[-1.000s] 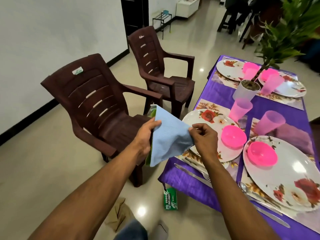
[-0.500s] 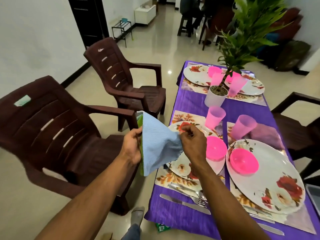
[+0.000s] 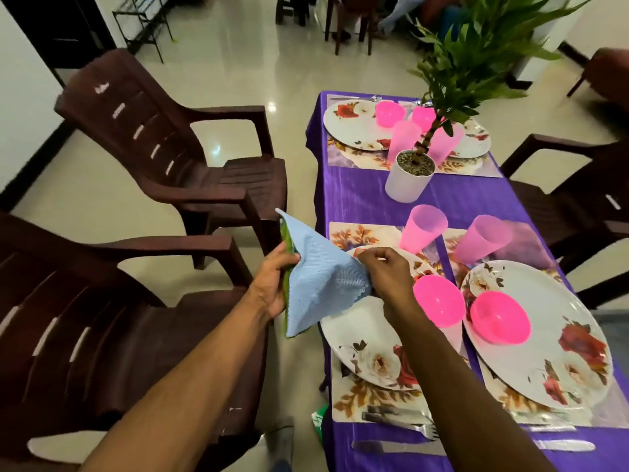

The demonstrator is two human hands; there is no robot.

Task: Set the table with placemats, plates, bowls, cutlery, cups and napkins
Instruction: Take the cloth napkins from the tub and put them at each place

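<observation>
A light blue cloth napkin [image 3: 320, 281] hangs between my hands beside the table's left edge. My left hand [image 3: 274, 284] grips its left side together with a green napkin [image 3: 285, 243] behind it. My right hand [image 3: 386, 274] pinches the blue napkin's right corner above the near left floral plate [image 3: 367, 349]. A pink bowl [image 3: 439, 301] sits on that plate, a pink cup [image 3: 423, 228] stands behind it. The near right plate [image 3: 551, 332] carries another pink bowl [image 3: 500, 321], with a cup [image 3: 481, 238] and a purple napkin [image 3: 526, 243] behind. Cutlery [image 3: 398, 420] lies in front.
A white potted plant [image 3: 408, 178] stands mid-table on the purple cloth [image 3: 357, 195]. Two more plates with pink bowls and cups are set at the far end. Brown plastic chairs [image 3: 163, 158] stand on the left, another chair [image 3: 578, 199] on the right.
The view has swung right and down over the table. Both hands keep hold of the blue napkin, and they have moved closer to the near left plate.
</observation>
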